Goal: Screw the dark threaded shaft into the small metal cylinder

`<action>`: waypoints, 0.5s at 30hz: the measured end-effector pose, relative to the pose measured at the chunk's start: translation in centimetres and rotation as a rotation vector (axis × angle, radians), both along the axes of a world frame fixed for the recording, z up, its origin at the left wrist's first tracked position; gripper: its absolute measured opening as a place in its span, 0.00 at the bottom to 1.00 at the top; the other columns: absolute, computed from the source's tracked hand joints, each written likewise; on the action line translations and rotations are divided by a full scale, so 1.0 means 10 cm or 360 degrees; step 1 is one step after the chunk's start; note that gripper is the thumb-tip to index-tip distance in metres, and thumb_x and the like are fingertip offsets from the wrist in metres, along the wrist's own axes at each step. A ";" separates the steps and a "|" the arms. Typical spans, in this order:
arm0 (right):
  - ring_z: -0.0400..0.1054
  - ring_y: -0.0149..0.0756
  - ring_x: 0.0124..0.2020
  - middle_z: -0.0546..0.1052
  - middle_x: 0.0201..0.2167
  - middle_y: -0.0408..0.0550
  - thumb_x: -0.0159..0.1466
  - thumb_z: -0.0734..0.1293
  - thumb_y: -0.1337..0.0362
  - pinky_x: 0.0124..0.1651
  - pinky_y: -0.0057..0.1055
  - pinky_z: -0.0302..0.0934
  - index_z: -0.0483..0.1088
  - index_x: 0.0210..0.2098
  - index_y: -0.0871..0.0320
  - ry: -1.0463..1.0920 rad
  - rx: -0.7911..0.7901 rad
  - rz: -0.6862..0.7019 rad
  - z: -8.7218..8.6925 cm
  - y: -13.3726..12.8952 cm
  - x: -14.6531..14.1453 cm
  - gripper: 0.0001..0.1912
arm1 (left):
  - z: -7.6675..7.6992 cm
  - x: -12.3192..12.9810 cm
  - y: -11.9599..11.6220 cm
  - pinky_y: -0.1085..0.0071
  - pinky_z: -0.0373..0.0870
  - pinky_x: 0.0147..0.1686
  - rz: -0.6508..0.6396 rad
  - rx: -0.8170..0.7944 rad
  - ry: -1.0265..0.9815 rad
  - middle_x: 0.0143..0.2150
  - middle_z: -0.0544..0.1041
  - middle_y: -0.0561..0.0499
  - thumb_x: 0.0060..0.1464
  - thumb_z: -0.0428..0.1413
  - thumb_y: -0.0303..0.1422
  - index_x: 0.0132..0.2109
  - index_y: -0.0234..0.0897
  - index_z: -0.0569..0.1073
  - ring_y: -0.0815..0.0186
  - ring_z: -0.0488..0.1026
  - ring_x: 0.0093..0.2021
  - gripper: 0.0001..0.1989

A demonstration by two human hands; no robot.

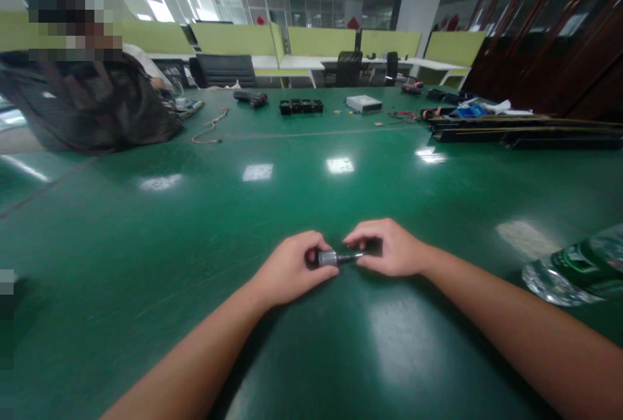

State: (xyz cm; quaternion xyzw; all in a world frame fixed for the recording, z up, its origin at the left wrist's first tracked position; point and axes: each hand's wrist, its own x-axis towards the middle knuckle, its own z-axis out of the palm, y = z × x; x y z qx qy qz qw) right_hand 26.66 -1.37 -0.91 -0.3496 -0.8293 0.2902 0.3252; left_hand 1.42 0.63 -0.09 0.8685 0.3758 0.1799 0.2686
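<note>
Low over the green table, my left hand is closed round the thick end of a small pen-like tool. Its barrel is silver-grey with dark parts, and a thin dark shaft narrows toward the right. Part of the barrel's left end is hidden in my fingers. My right hand is curved around the tool's thin tip, thumb and fingers apart. The thumb lies close to the tip; whether it touches I cannot tell.
A clear bottle with a green label lies at the right. Across the table are a dark mesh bag with a person behind it, a cable, black fans, a metal drive and long black strips.
</note>
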 end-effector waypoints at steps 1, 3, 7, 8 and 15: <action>0.73 0.35 0.35 0.80 0.38 0.49 0.55 0.71 0.70 0.41 0.31 0.67 0.76 0.45 0.59 -0.0027 0.0002 -0.0004 -0.01 0.00 0.00 0.17 | 0.00 0.00 0.00 0.71 0.62 0.32 0.0000 -0.0004 -0.0003 0.31 0.72 0.54 0.53 0.64 0.40 0.38 0.37 0.74 0.66 0.69 0.32 0.11; 0.72 0.35 0.35 0.79 0.36 0.48 0.55 0.71 0.70 0.40 0.30 0.66 0.76 0.42 0.59 -0.0091 0.0016 -0.0027 -0.01 0.00 -0.02 0.14 | 0.00 0.00 0.00 0.71 0.62 0.32 -0.0004 -0.0021 -0.0020 0.32 0.73 0.54 0.53 0.64 0.39 0.38 0.37 0.74 0.66 0.69 0.32 0.11; 0.71 0.35 0.34 0.78 0.34 0.48 0.56 0.73 0.68 0.39 0.30 0.64 0.78 0.41 0.60 -0.0208 0.0050 -0.0092 0.01 -0.03 -0.11 0.12 | 0.00 0.00 0.00 0.72 0.63 0.32 -0.0014 -0.0025 -0.0045 0.32 0.73 0.54 0.52 0.64 0.39 0.39 0.37 0.75 0.66 0.70 0.32 0.11; 0.71 0.35 0.34 0.78 0.34 0.48 0.57 0.73 0.68 0.39 0.30 0.64 0.78 0.42 0.60 -0.0223 0.0047 -0.0099 0.02 -0.03 -0.14 0.12 | 0.00 0.00 0.00 0.72 0.62 0.32 -0.0010 -0.0018 -0.0041 0.32 0.73 0.53 0.52 0.64 0.39 0.38 0.37 0.75 0.66 0.70 0.32 0.11; 0.70 0.34 0.34 0.78 0.33 0.47 0.60 0.71 0.68 0.39 0.29 0.62 0.78 0.39 0.59 -0.0256 0.0049 -0.0085 0.02 -0.04 -0.19 0.07 | 0.01 0.02 0.00 0.71 0.62 0.32 -0.0008 0.0003 -0.0011 0.32 0.73 0.53 0.54 0.63 0.42 0.39 0.37 0.75 0.65 0.69 0.32 0.13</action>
